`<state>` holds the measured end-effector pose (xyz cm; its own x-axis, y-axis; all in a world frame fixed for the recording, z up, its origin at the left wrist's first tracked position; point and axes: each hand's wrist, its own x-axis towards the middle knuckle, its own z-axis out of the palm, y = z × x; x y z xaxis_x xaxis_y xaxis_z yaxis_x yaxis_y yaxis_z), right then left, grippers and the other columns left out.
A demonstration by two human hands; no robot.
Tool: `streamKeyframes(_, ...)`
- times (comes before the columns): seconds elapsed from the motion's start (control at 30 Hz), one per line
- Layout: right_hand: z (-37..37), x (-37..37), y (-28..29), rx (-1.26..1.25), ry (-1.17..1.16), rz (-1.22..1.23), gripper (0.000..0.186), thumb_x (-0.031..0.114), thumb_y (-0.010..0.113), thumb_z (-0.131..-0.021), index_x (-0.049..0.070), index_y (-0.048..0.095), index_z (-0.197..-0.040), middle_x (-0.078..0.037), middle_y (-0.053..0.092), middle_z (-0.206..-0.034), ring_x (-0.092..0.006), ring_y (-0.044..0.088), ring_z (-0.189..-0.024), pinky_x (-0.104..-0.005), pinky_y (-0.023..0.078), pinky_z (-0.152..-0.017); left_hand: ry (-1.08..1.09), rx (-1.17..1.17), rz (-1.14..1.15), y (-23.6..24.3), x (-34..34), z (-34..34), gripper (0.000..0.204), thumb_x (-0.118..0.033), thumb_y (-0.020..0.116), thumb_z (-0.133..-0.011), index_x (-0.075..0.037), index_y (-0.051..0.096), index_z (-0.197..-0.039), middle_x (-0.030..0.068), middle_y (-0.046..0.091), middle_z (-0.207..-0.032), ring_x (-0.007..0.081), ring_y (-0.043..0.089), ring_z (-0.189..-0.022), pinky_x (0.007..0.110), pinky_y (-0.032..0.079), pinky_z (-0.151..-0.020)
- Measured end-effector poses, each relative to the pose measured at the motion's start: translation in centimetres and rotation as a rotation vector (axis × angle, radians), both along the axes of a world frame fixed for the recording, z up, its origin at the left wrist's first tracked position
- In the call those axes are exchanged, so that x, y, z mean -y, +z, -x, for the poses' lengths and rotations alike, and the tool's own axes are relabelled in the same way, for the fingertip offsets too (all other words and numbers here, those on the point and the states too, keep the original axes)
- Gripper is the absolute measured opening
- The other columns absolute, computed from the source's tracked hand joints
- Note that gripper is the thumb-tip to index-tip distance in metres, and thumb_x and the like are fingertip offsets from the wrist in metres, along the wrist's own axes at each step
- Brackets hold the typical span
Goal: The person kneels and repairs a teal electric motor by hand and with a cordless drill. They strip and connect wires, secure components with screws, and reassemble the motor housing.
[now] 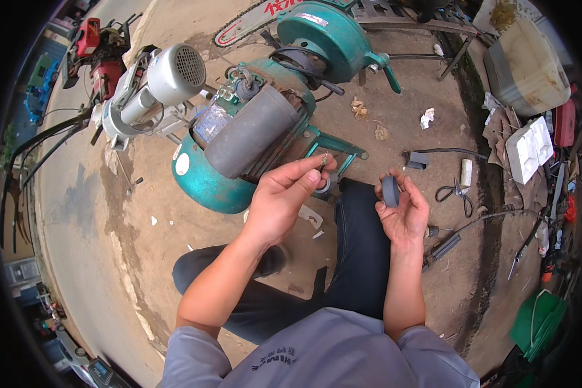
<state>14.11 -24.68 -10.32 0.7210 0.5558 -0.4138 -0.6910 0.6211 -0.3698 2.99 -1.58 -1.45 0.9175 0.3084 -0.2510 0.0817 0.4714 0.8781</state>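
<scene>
- L hand (279, 197), mid-scene: grip narrow, thumb & forefinger pinching a small piece (324, 160). Too tiny to ID, but it's right at the fingertips!
- R hand (404, 210), palm up, just to the right & apart from the L: grip curled round a dark grey tape roll (390, 193), roll on edge btwn thumb & fingers.
- Far side of L hand, nr it: big green machine (216, 197) on the ground, w/ dark grey cylinder (255, 132) tilted across its top.
- Round green housing (330, 42) at the machine's far end, w/ green handle (390, 76) on its right.
- Left of that, silver motor (176, 74), vented end facing right/near.
- Far side, behind the machine: chainsaw bar (249, 27), lying flat-ish.
- Right of R hand, on the ground: black scissors (457, 193), blades apart, w/ white roll (466, 173) just beside.
- Farther right: white tray (529, 150), then a grubby plastic tank (527, 68) on the far side.
- Dark-trousered legs (362, 246) on the near side, below both hands.
</scene>
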Motion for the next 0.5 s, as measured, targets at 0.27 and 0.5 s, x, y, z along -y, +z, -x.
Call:
streamKeyframes(0.27,2.1,-3.2,4.4,0.442,0.083,0.214,0.058,-0.008,0.060,-0.096,-0.002,0.044,-0.152,-0.024,0.062,-0.136,-0.0307,0.068,-0.119,-0.0410,0.064,-0.089,-0.001,-0.119,-0.353,0.5,0.6,-0.2,0.019,-0.013,0.067,-0.104,0.003,0.073,-0.113,0.0016,0.074,-0.097,0.0061,0.062,-0.086,0.022,0.049,-0.075)
streamKeyframes(0.5,3.7,-4.8,4.4,0.402,0.094,0.405,0.045,-0.004,0.054,-0.102,-0.004,0.047,-0.146,-0.028,0.063,-0.134,-0.0320,0.073,-0.110,-0.0398,0.067,-0.086,-0.296,-0.133,-0.414,1.3,0.6,0.7,0.020,-0.015,0.062,-0.107,0.002,0.071,-0.111,0.0010,0.069,-0.087,0.0057,0.062,-0.077,0.022,0.048,-0.067)
